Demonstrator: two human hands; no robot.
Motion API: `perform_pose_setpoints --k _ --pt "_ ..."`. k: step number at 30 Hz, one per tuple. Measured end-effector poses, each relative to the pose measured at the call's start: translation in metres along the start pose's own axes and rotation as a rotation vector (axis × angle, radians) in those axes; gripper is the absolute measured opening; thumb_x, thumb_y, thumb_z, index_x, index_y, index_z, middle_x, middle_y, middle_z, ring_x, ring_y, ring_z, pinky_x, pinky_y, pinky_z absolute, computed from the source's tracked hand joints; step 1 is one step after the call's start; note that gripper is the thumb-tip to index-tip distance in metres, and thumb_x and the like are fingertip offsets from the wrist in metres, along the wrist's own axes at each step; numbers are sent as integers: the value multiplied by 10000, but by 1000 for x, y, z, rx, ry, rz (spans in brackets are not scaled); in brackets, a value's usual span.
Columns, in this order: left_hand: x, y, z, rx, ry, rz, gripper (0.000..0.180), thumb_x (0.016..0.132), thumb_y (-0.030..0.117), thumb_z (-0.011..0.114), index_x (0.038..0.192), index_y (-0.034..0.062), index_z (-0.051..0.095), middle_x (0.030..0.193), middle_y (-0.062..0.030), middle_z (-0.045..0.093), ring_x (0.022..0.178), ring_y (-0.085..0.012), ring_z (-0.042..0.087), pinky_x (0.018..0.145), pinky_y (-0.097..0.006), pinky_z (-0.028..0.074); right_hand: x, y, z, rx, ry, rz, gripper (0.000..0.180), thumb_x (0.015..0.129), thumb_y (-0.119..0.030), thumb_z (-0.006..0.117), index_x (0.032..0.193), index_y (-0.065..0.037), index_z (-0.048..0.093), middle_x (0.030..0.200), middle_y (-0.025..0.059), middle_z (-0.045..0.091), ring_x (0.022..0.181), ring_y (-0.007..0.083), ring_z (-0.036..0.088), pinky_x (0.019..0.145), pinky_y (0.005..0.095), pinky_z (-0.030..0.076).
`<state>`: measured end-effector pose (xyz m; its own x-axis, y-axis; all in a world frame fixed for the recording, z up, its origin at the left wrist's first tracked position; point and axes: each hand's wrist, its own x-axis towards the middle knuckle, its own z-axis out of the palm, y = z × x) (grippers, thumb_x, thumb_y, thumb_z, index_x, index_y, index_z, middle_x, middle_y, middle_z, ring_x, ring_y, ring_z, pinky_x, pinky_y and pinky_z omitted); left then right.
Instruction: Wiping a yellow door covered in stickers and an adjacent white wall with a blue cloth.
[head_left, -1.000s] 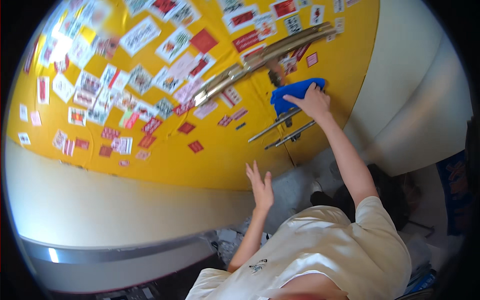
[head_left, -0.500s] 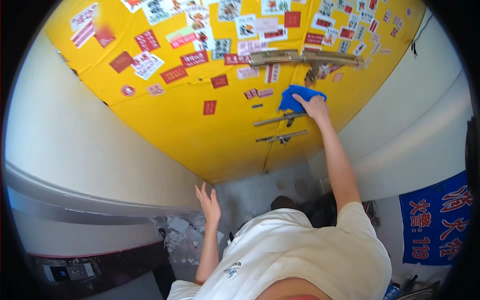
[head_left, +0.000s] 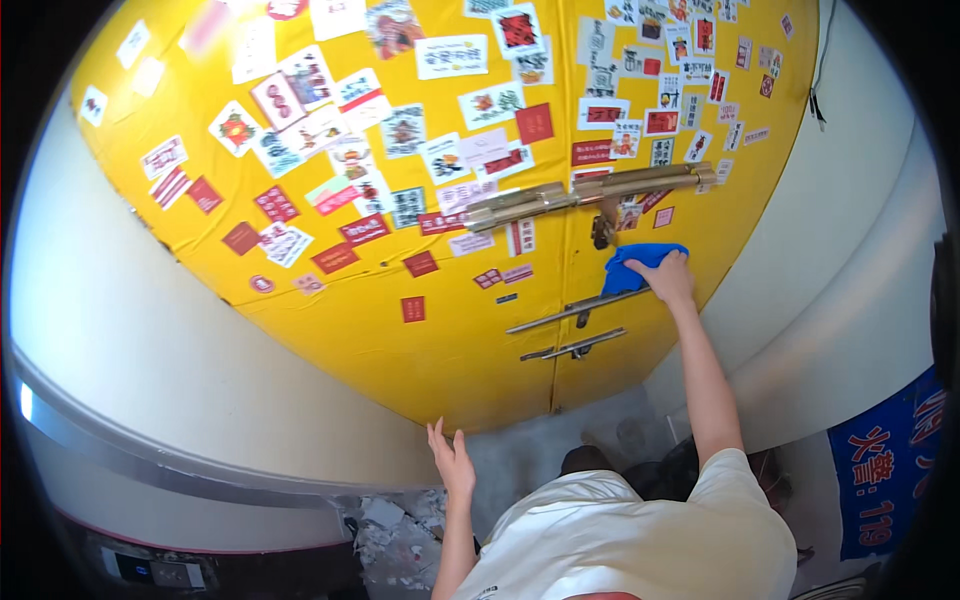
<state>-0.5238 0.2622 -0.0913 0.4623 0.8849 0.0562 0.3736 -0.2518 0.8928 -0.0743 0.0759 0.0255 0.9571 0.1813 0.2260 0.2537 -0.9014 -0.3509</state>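
Two bare hands are seen: one left hand (head_left: 452, 466) at lower center, one right hand (head_left: 668, 278) right of center. One blue cloth (head_left: 618, 272) is counted there. Two yellow door leaves (head_left: 480, 365) are shown, with two brass handle bars (head_left: 640, 182) at upper center and two thinner metal bars (head_left: 545, 319) below. Dozens of paper stickers (head_left: 413, 308) are spread across the upper frame; one blue banner (head_left: 870, 510) is seen at lower right.

A loose cream T-shirt (head_left: 640, 530); short sleeves (head_left: 728, 485); a small dark chest marking (head_left: 488, 592); forearms (head_left: 708, 385) bare.
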Motion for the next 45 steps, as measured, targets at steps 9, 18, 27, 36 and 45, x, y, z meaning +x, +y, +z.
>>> perform_pose_setpoints --k 9,18,27,36,45 --pt "-4 105 143 -134 -345 47 516 977 262 506 1417 16 394 1523 -248 287 1417 -369 282 1146 -407 231 86 113 -20 -65 -19 -4 1132 515 -728 776 1250 85 493 1226 268 551 1104 401 583 908 456 498" --pt "-20 102 216 -5 -257 -124 467 1021 267 407 1429 39 400 1552 -236 235 1444 -363 229 1149 -422 217 110 202 38 24 91 -29 914 509 -414 923 1148 61 475 1215 281 484 1116 428 529 904 481 478" --pt "-42 83 218 79 -269 -135 494 1030 294 384 1462 54 362 1565 -220 211 1454 -360 200 1156 -438 197 78 207 95 48 404 -212 959 589 -179 900 1316 57 322 1410 297 321 1317 458 341 1087 475 327" --pt "-69 20 170 57 -292 -188 509 1033 315 373 1470 55 352 1570 -226 188 1458 -378 167 1162 -451 174 55 171 112 10 282 -271 1081 682 -98 831 1422 177 92 1478 413 136 1373 501 260 1139 477 250" --pt "-132 -73 77 76 -306 -282 518 1025 311 387 1461 33 362 1556 -286 144 1456 -424 113 1166 -479 148 13 112 118 -130 244 -355 911 751 -36 731 1371 233 120 1433 469 148 1381 550 170 1168 511 177"
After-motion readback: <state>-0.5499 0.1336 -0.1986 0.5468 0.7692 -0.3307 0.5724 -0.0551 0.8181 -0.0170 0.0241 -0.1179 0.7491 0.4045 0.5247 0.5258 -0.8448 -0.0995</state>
